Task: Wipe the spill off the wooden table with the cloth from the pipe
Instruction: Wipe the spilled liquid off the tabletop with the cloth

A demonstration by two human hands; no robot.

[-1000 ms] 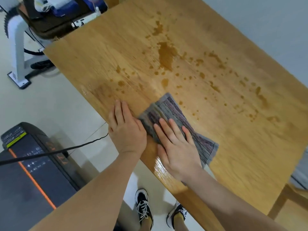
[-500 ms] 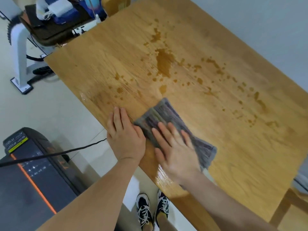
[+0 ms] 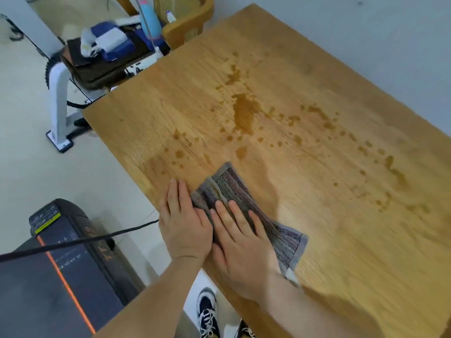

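Note:
A grey striped cloth (image 3: 288, 240) lies flat near the front edge of the wooden table (image 3: 353, 252). My right hand (image 3: 241, 247) presses down on it, palm flat and fingers spread. Beside it, my left hand (image 3: 183, 220) rests flat at the table's edge, its thumb side touching the cloth and my right hand. Beyond the cloth, a brown spill (image 3: 245, 113) forms one large blotch, with many drops scattered left and right across the tabletop. Just right of the cloth there is a wet smear (image 3: 268, 189).
A dark treadmill (image 3: 61, 264) with an orange stripe stands on the floor at lower left, and a black cable (image 3: 85, 240) runs across it. A white machine leg (image 3: 58, 106), a seat with blue and white items (image 3: 109, 47) and a wooden chair (image 3: 188, 20) stand beyond the table's far-left corner. The wall runs along the right.
My right hand has slid the cloth slightly left until it meets my left hand. Small drops just right of the cloth are gone, leaving a wet smear. The view has tilted upward.

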